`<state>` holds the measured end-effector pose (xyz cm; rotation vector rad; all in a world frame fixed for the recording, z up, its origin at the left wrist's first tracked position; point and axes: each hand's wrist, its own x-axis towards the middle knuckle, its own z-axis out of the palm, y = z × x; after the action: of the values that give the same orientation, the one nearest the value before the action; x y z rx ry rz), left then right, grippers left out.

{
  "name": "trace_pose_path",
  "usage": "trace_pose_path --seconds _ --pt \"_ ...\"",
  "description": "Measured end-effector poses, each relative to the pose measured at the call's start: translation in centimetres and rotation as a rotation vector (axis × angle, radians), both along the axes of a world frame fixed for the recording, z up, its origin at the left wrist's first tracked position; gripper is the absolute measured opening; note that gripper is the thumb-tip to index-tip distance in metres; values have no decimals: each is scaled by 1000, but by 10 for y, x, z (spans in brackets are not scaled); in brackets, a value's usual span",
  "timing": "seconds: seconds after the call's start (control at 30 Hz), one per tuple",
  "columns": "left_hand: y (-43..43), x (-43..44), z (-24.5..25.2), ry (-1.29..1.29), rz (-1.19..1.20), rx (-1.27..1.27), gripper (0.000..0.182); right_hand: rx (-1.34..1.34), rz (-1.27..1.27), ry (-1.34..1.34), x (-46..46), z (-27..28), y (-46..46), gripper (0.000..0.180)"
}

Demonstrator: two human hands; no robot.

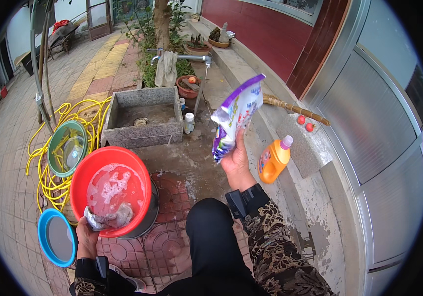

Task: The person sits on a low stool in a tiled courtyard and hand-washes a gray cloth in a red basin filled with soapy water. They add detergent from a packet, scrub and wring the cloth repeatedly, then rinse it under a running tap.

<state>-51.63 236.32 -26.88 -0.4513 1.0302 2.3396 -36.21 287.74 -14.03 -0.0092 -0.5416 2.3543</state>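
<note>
My right hand [236, 159] grips a white and purple plastic bag [239, 109] with writing on it, raised above the paved ground. On the left, my left hand [87, 235] is at the near rim of a red plastic basin [82, 181]. Its fingers hold one end of a wet grey cloth [113, 218], which lies partly in the water. Soapy water [113, 185] with patches of foam stands in the basin. The basin rests on a dark bucket [153, 207]. An orange detergent bottle [273, 161] with a pink cap stands right of my right wrist.
Ahead is a stone sink [143, 137] below a metal tap [156, 57] with a cloth draped over its pipe. A green basin [82, 127], a yellow hose [34, 148] and a blue basin [41, 236] lie left. Concrete steps [230, 70] with a broom [293, 107] run along the right.
</note>
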Motion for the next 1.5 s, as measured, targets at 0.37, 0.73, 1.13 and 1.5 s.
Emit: trace_pose_path --seconds 0.37,0.73,1.13,1.5 --pt "5 17 8 -96 20 -49 43 -534 -505 -530 235 -254 79 51" --pt "3 21 8 12 -92 -219 36 -711 -568 -918 257 -267 141 78" --pt "4 18 10 11 -81 -141 44 -523 -492 -955 232 -252 165 71" --pt "59 13 75 112 147 -111 36 178 201 -464 107 46 1 51"
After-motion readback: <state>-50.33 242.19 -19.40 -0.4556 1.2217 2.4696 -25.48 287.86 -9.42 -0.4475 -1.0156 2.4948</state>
